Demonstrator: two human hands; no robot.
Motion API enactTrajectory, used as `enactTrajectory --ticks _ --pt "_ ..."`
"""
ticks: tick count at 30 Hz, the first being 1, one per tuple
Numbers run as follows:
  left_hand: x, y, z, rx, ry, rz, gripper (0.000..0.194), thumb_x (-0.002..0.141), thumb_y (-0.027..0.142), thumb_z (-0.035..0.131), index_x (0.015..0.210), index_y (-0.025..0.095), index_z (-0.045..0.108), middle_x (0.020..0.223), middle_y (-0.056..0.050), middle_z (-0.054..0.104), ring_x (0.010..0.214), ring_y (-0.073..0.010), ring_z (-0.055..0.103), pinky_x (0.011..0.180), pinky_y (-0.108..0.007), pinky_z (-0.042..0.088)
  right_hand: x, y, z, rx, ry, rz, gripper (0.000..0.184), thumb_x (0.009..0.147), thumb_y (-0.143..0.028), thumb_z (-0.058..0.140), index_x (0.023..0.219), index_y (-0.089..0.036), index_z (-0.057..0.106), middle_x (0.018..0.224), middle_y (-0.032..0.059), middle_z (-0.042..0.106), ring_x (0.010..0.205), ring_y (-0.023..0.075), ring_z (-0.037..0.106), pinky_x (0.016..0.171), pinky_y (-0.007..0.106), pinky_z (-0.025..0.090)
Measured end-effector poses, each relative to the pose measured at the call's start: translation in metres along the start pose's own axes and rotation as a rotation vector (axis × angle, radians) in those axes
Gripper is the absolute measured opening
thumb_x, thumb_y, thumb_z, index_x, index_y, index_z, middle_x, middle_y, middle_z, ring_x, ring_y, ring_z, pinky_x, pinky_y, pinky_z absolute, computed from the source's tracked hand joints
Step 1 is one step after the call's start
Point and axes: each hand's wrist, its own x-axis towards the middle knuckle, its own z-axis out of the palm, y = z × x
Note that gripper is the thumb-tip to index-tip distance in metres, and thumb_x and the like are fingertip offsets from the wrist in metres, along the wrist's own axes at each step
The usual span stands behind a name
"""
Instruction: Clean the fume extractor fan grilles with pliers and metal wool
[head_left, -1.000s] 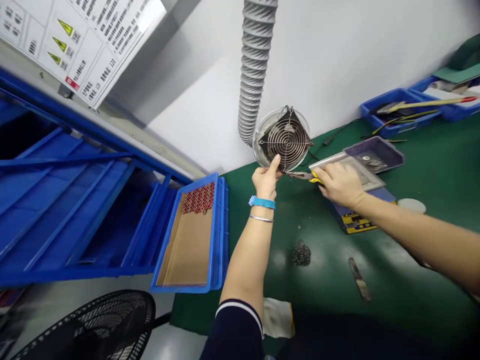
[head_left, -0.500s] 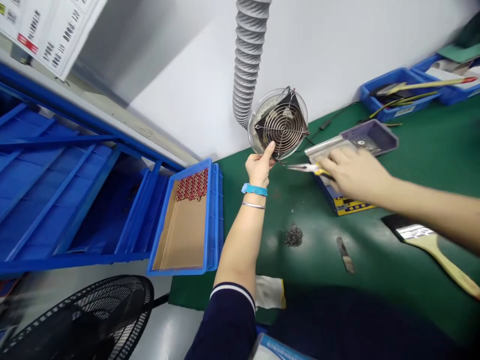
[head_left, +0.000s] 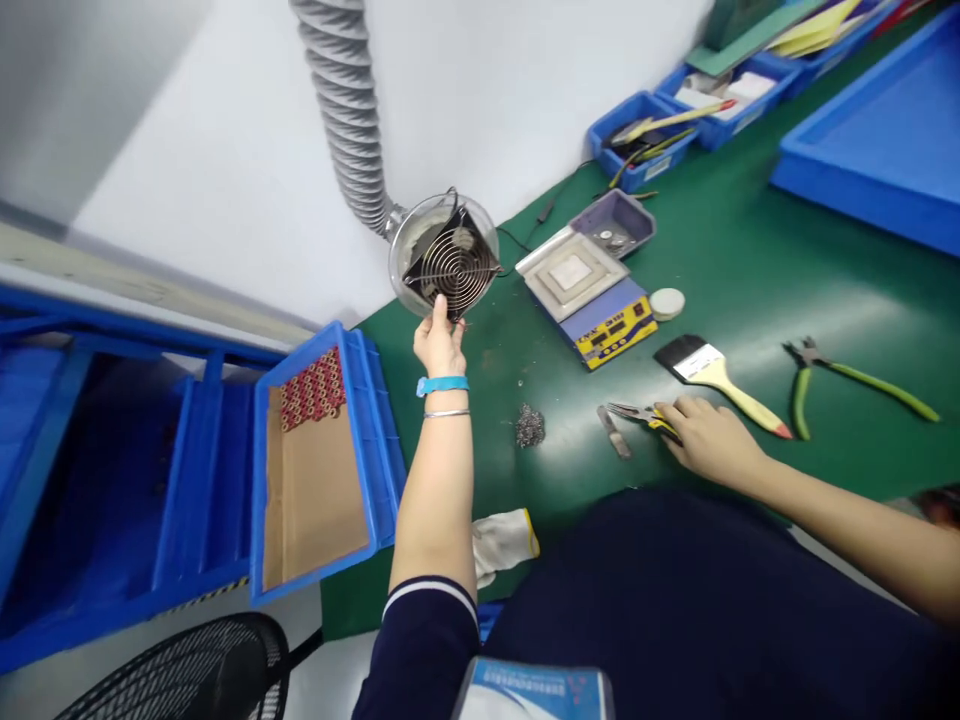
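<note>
My left hand [head_left: 441,345] is closed at the lower edge of a small square fan [head_left: 459,262] with a round wire guard, its thumb on the guard. The fan stands before the clear round hood [head_left: 405,280] of a grey duct. A tiny reddish bit shows by the fingertips, too small to name. My right hand [head_left: 712,438] is wrapped round needle-nose pliers [head_left: 637,412] with yellow handles, low over the green table. Their tips are near a flat metal strip [head_left: 615,433]. To the left lies a heap of tiny dark parts [head_left: 530,426].
A heating plate [head_left: 570,272] with a yellow panel stands behind, beside a purple tray [head_left: 634,225] and white round lid [head_left: 667,303]. A brush [head_left: 705,365] and green-handled cutters [head_left: 802,390] lie right. At left, a blue tray [head_left: 367,420] holds red rings; a glove [head_left: 506,537] lies in front.
My right hand has drawn the pliers away from my left hand, back toward me and to the right. My left hand stays at the fan. The view has shifted right.
</note>
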Motion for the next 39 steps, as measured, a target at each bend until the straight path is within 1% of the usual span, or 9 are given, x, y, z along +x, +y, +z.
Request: enactTrajectory --ticks 6,11,14,17,21,23,28,34,39 --pt "0.001 -0.014 -0.002 0.034 0.003 0.025 0.041 0.071 0.04 0.079 0.082 0.018 0.047 0.077 0.002 0.056 0.074 -0.0088 0.058 0.073 -0.029 0.056 -0.015 0.013 0.026 0.178 0.093 0.03 0.042 0.089 -0.028 0.055 0.126 -0.008 0.059 0.112 0.0182 0.054 0.102 0.032 0.05 0.08 0.04 0.039" --pt "-0.001 -0.013 -0.001 0.092 -0.038 0.058 0.039 0.075 0.045 0.074 0.08 0.018 0.046 0.076 0.004 0.053 0.071 -0.0078 0.054 0.077 -0.035 0.059 0.003 0.006 0.002 0.253 0.241 0.004 0.051 0.082 -0.036 0.065 0.127 -0.013 0.059 0.12 0.0184 0.054 0.106 0.0298 0.053 0.086 0.039 0.045" --pt "0.007 -0.012 -0.022 0.147 -0.033 0.09 0.037 0.076 0.044 0.074 0.08 0.018 0.048 0.079 0.003 0.056 0.07 -0.0086 0.058 0.075 -0.034 0.059 0.049 -0.022 -0.046 0.263 0.363 -0.136 0.063 0.083 -0.048 0.066 0.136 -0.016 0.054 0.127 0.014 0.053 0.109 0.0234 0.053 0.088 0.031 0.047" --pt "0.012 -0.006 -0.033 0.148 0.004 0.059 0.037 0.079 0.048 0.071 0.086 0.02 0.049 0.08 0.003 0.058 0.075 -0.0135 0.066 0.079 -0.037 0.058 0.114 -0.056 -0.124 0.248 0.496 -0.305 0.069 0.092 -0.06 0.05 0.148 -0.021 0.04 0.141 0.0092 0.043 0.12 0.0194 0.045 0.098 0.029 0.042" --pt "-0.019 0.007 -0.004 0.088 0.061 -0.044 0.036 0.083 0.05 0.068 0.089 0.018 0.053 0.084 -0.001 0.061 0.078 -0.0146 0.067 0.082 -0.035 0.056 0.175 -0.083 -0.236 0.275 0.641 -0.431 0.076 0.095 -0.054 0.053 0.156 -0.017 0.026 0.155 0.0134 0.022 0.138 0.0253 0.025 0.112 0.038 0.028" --pt "-0.035 0.006 0.014 0.039 0.041 -0.112 0.037 0.082 0.051 0.069 0.087 0.016 0.058 0.085 -0.003 0.064 0.083 -0.014 0.066 0.081 -0.032 0.053 0.194 -0.089 -0.268 0.32 0.667 -0.524 0.08 0.092 -0.05 0.06 0.156 -0.016 0.027 0.157 0.0164 0.015 0.141 0.0326 0.016 0.114 0.049 0.02" --pt "-0.017 -0.019 0.005 -0.067 -0.097 -0.151 0.031 0.077 0.035 0.076 0.09 0.013 0.058 0.09 -0.005 0.067 0.081 -0.0144 0.069 0.082 -0.034 0.052 0.25 -0.102 -0.26 0.186 0.688 -0.681 0.079 0.095 -0.056 0.055 0.153 -0.01 0.029 0.154 0.0213 0.018 0.138 0.0425 0.021 0.106 0.07 0.01" --pt "-0.016 -0.041 -0.015 -0.017 -0.249 0.044 0.061 0.062 0.011 0.082 0.113 0.017 0.049 0.127 -0.013 0.058 0.084 -0.0104 0.069 0.091 -0.031 0.053 0.264 -0.101 -0.248 0.11 0.748 -0.656 0.076 0.1 -0.062 0.04 0.153 -0.008 0.032 0.15 0.0237 0.025 0.134 0.0366 0.025 0.107 0.062 0.016" --pt "-0.005 -0.048 -0.006 0.075 -0.215 0.102 0.054 0.071 0.015 0.077 0.118 0.019 0.049 0.12 -0.011 0.063 0.083 -0.0112 0.068 0.09 -0.031 0.054 0.281 -0.098 -0.259 -0.043 0.769 -0.591 0.097 0.091 -0.069 0.001 0.149 0.002 0.031 0.145 0.0271 0.027 0.126 0.0425 0.031 0.085 0.06 0.028"
